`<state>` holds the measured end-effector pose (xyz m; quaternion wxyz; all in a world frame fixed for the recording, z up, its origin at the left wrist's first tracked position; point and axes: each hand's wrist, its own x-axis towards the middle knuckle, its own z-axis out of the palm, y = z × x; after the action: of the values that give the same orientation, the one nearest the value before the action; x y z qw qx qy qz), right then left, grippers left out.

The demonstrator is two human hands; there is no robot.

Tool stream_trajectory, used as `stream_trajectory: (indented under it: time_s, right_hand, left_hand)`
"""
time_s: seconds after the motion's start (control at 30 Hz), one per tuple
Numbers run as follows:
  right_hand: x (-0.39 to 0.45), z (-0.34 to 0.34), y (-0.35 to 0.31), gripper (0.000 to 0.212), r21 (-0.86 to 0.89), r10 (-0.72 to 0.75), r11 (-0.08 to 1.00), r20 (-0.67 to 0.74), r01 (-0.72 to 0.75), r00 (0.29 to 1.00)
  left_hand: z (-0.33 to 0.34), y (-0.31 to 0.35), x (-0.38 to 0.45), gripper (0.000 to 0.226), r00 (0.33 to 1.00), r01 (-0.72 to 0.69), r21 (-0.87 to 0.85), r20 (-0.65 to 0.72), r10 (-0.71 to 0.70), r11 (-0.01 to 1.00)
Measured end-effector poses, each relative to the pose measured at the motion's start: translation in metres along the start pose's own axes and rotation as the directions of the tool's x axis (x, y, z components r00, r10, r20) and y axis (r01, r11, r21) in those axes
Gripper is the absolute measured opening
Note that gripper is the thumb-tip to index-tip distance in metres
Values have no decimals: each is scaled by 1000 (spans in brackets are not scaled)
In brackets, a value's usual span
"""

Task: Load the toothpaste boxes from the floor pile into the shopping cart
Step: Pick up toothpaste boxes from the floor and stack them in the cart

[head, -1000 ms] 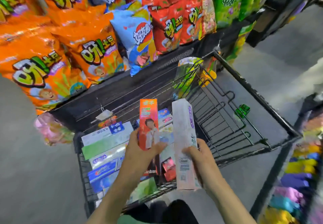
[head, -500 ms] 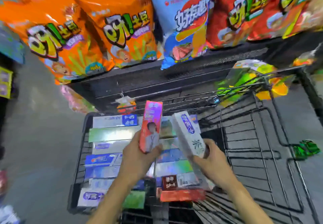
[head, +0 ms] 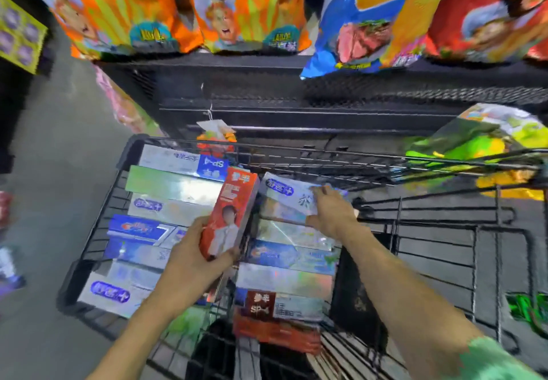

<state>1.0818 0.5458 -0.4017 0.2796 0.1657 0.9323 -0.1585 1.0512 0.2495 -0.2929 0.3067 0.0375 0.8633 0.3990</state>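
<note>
Left hand grips an upright orange toothpaste box above the shopping cart. Right hand grasps a white toothpaste box lying atop the stacked boxes inside.

A: What is held by the left hand?
B: An orange toothpaste box is gripped near its lower end and kept tilted upright above the shopping cart.

A: And the right hand?
B: A white toothpaste box is held flat at the far end of the right row of boxes.

A: What is seen beyond?
B: Snack bags are stacked on a dark shelf.
</note>
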Motion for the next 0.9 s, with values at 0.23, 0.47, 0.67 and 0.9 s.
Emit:
stream_trajectory:
  time_s: [0.23,0.47,0.67,0.9]
  right_hand:
    - [17,2,9,47,-193,69,975,-204,-109,977]
    - [-11,19,19,34,214,175,970,-269,-118,947]
    - [-52,18,51,33,409,287,900,-302,-148,909]
    - [-81,14,69,35,423,286,898,-350,-122,892]
  left_hand:
    - [16,4,15,51,999,11,20,33,-12,1000]
    - [34,16,35,62,980,-128,147,171,102,981]
    - [77,28,88,87,864,-462,534,452,222,708]
    - [150,34,150,78,722,-689,618,632,280,379]
